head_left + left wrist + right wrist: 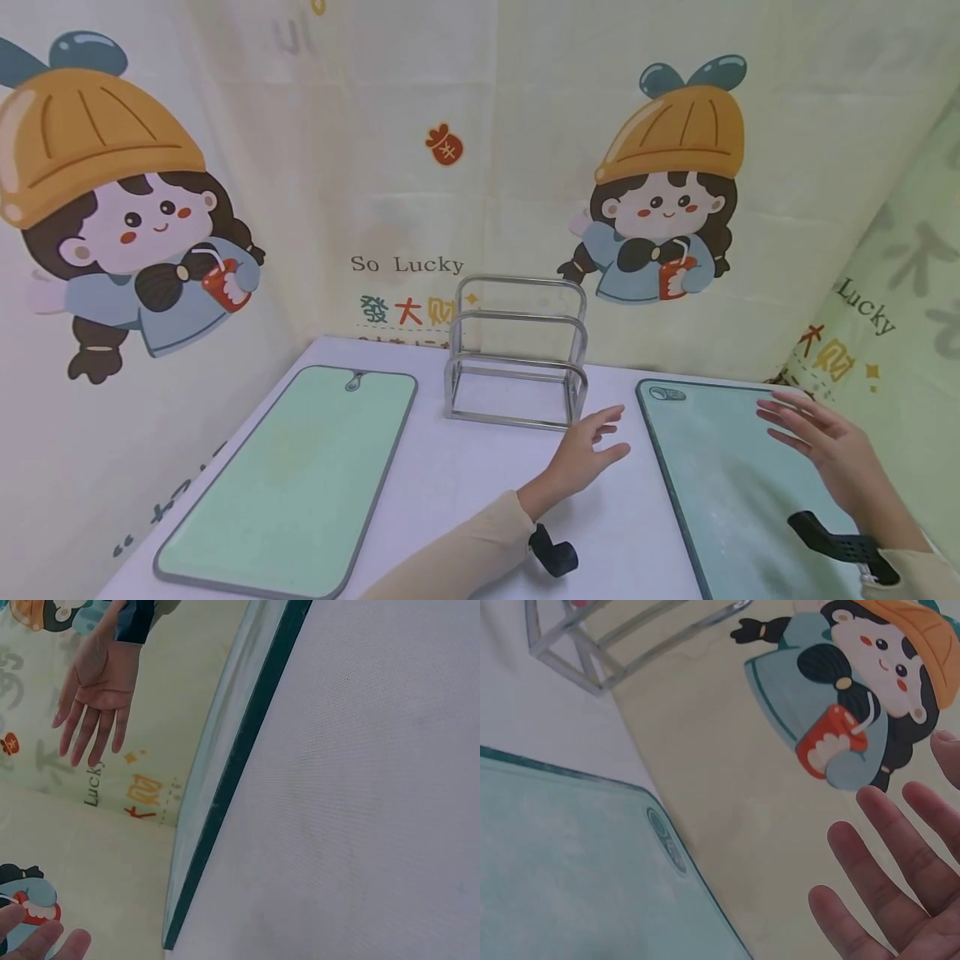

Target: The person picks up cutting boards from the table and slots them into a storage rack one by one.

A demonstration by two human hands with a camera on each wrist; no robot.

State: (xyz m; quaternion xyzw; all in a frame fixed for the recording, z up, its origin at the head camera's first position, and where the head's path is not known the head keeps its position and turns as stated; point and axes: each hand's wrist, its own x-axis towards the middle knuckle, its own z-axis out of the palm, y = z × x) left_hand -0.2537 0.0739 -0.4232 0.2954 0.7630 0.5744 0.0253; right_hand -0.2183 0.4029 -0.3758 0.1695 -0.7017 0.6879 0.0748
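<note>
My left hand point(573, 462) hangs above the white table between the metal rack and the right board, its fingers extended and holding nothing. Over the blue-green cutting board point(735, 467) on the right, my right hand point(832, 446) is raised with straight, slightly spread fingers, apart from the board. A light green cutting board point(300, 475) with a grey edge lies flat on the left. At the back of the table stands a silver wire rack point(517, 364) with several upright loops and nothing in its slots. The right wrist view shows the board's corner with its oval handle hole point(666, 840).
The white table point(442, 517) carries both boards and the rack. Cloth printed with cartoon figures point(667, 208) hangs behind and at both sides, meeting the table's back edge. Each wrist wears a black strap mount point(553, 552).
</note>
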